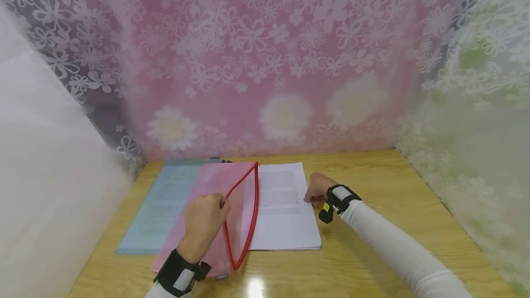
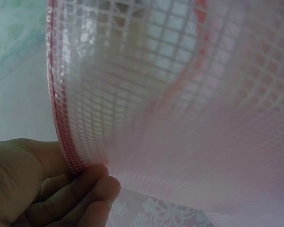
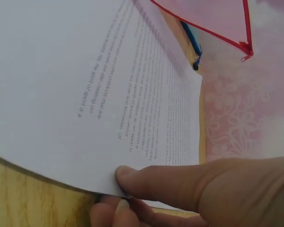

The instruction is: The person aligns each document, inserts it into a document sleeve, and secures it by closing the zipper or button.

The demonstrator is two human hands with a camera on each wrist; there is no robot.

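A pink mesh zipper pouch [image 1: 207,238] with a red zipper edge gapes toward the right. My left hand [image 1: 205,222] pinches the upper lip of its opening and lifts it; in the left wrist view the fingers [image 2: 92,182] grip the mesh edge. Beside the pouch lies a stack of printed paper [image 1: 285,206], its left part hidden by the pouch's edge. My right hand [image 1: 319,188] holds the stack's right edge. In the right wrist view the thumb [image 3: 146,182] is on top of the printed sheet [image 3: 52,94] and the other fingers are underneath.
Left of the pink pouch, and partly under it, lies a blue-green pouch [image 1: 153,215] on the wooden table [image 1: 372,252]. A pink flowered curtain [image 1: 269,59] hangs behind the table. White sheeting [image 1: 49,160] stands on the left, a pale flowered curtain [image 1: 476,151] on the right.
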